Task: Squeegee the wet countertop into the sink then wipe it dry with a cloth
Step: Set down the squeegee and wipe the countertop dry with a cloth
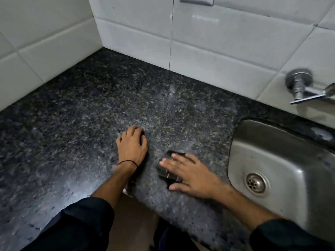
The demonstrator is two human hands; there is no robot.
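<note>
**Working the wet tabletop toward the sink with a dark tool under each palm**

Pressing down on the speckled dark granite tabletop, both bare hands are shown in the head view, described here by position relative to the sink. Well apart from the sink, to its left, the left hand is curled, its grip closed over a small dark thing that barely shows past the fingers; what it is cannot be told. A thin black band circles that wrist. Between the left hand and the sink, the right hand lies flat with fingers spread, its grip open and pressing on a dark flat object, likely the squeegee or the cloth, though blur prevents certainty. The tabletop shines with a wet film near its front edge and beyond the hands. The steel sink sits at the right, its drain visible; above it a metal tap projects from the white tiled wall.

Risks, as a judgement: an open palm gives poor hold, so the object under the right hand could skid on the wet stone and slip into the sink or off the front edge. Strokes aimed away from the sink would send water over that edge. Streaks may remain far left of the sink.

No brand, label or legible writing is visible.
</note>
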